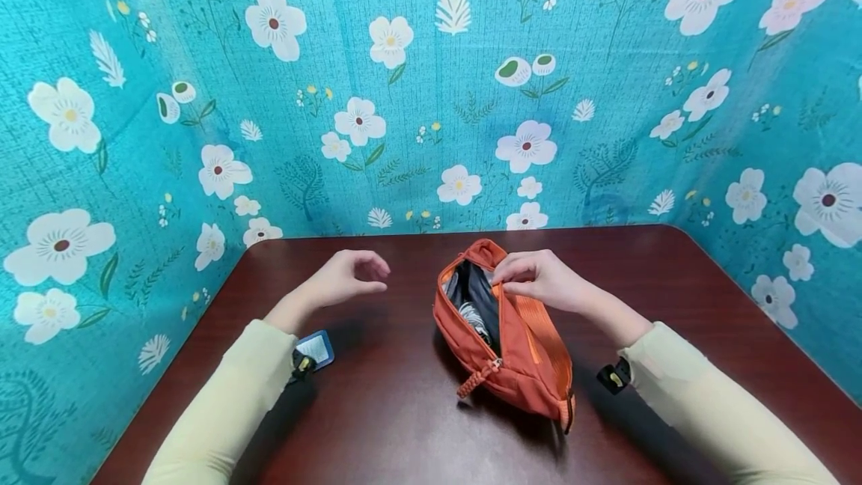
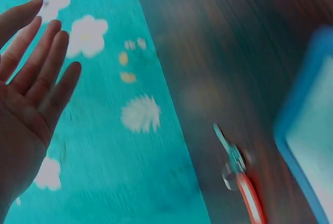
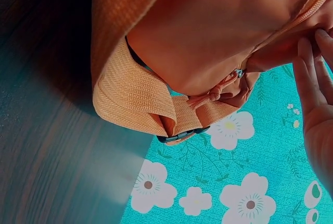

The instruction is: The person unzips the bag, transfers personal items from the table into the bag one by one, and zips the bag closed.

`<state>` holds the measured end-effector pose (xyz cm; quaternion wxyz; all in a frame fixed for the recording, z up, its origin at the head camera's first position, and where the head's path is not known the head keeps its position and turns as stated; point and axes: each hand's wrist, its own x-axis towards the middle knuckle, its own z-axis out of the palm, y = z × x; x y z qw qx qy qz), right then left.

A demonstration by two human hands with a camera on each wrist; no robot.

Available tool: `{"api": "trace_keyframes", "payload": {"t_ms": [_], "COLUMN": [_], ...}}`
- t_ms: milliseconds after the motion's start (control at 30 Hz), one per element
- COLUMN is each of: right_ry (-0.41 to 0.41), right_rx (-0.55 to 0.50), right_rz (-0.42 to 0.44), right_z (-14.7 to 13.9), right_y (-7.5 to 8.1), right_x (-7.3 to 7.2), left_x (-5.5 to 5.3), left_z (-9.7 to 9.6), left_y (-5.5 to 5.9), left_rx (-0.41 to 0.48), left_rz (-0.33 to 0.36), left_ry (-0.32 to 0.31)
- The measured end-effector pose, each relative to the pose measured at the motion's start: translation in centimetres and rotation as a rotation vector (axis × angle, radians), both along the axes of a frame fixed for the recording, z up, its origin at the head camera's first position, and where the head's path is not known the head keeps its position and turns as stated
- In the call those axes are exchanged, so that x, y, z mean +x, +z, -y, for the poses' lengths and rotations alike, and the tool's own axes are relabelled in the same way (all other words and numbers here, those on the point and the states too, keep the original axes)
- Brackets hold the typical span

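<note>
An orange waist bag (image 1: 465, 354) stands on the table with its zip undone and grey lining showing. Inside lies a coiled white cable (image 1: 474, 318). My right hand (image 1: 548, 281) pinches the right edge of the bag's opening between thumb and fingers; in the right wrist view, the fingers (image 3: 307, 70) hold the fabric by the zip. My left hand (image 1: 346, 278) hovers to the left of the bag, fingers loosely bent and holding nothing. Below the left wrist lies a blue-edged flat object (image 1: 319, 349) with a pale face, partly covered by the sleeve and wrist camera.
A blurred red-handled tool (image 2: 250, 195) with a metal end lies near the table edge; the left forearm hides it in the head view. The orange strap (image 3: 130, 88) with its black buckle hangs along the bag's side. Flowered turquoise cloth (image 1: 417, 118) encloses the dark table (image 1: 377, 425).
</note>
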<state>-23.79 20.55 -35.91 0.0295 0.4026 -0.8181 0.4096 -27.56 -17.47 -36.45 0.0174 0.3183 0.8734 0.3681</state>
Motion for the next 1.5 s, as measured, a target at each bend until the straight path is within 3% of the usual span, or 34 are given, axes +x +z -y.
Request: {"api": "trace_keyframes", "payload": {"t_ms": [300,533,800,1067,1500], "right_ry": [-0.008,-0.004,-0.009,-0.004,-0.016], "right_rx": [0.005,-0.003,0.001,0.006,0.018], "right_rz": [0.017,0.008,0.005,0.014,0.023], "right_z": [-0.3,-0.4,-0.4,-0.3,-0.2], "right_y": [0.0,-0.1,-0.2,-0.2,-0.2], "right_x": [0.2,0.2,0.2,0.1,0.2], "left_x": [0.4,0.5,0.1,-0.6,-1.2], "left_z": [6.4,9.1,10.3,10.6,10.4], "left_y": [-1.0,-2.4,-4.1,-5.4,-5.9], "left_rx": [-0.033,-0.028,-0.073,-0.184,-0.265], "left_rz": [0.062,0.107,0.123,0.055,0.064], "left_ry": [0.165,0.293,0.351,0.352,0.388]}}
